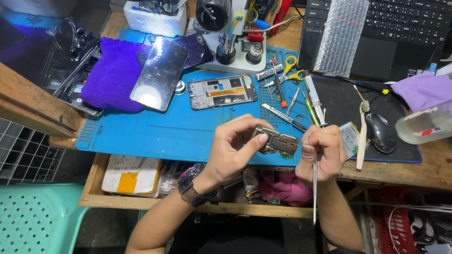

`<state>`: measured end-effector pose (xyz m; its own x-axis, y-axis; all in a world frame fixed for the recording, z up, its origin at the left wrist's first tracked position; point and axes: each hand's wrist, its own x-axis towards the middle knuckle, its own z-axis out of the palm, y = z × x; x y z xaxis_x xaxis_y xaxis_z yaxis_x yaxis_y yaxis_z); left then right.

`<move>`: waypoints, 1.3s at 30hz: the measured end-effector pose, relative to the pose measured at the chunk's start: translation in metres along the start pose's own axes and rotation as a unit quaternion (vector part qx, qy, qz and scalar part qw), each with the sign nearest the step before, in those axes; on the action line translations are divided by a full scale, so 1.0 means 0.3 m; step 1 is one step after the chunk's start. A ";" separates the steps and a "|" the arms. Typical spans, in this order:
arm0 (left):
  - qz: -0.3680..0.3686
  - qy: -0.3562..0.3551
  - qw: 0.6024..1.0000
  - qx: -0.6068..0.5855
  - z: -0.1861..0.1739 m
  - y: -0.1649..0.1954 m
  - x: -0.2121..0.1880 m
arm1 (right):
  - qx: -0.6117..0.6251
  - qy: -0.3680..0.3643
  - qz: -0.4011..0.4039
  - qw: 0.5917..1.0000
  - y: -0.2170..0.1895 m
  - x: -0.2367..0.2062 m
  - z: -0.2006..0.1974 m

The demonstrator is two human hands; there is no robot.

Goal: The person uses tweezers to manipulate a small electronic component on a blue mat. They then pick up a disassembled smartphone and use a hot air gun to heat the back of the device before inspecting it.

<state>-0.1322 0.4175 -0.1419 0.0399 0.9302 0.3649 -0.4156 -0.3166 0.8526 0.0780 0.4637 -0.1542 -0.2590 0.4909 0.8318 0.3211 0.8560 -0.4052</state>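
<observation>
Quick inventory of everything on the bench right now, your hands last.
circuit board: 1, grey-green, between both hands
tweezers: 1, silver, right hand
phone frame: 1, grey, blue mat
screen: 1, black, on purple cloth
microscope: 1, white, behind mat
scissors: 1, yellow, mat's right edge
mouse: 1, grey, black pad
laptop: 1, black, far right
left hand: grip on board
right hand: grip on tweezers

On the blue work mat [160, 129] a bare phone frame [222, 91] lies beside a glossy phone screen [159, 74] propped on a purple cloth [110, 75], with yellow-handled scissors [292, 70] just right, a microscope base [235, 51] behind, and a computer mouse [380, 132] on the black pad [339, 101].
</observation>
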 end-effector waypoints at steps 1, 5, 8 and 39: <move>0.004 0.000 1.000 0.003 -0.002 0.000 0.000 | 0.000 -0.003 -0.001 1.000 -0.005 0.001 -0.002; 0.000 0.001 1.000 0.002 -0.004 -0.001 -0.001 | -0.013 -0.008 -0.005 1.000 -0.020 0.005 -0.013; 0.002 -0.001 1.000 0.013 -0.004 -0.001 0.001 | -0.009 -0.008 -0.011 1.000 -0.016 0.006 -0.011; 0.062 -0.012 0.990 0.127 -0.005 0.043 -0.003 | -0.025 0.008 -0.036 0.999 0.031 -0.015 0.052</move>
<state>-0.1390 0.4128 -0.1316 0.0266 0.8775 0.4789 -0.1778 -0.4673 0.8661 0.0679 0.4720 -0.1676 -0.2683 0.4248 0.8646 0.3467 0.8800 -0.3248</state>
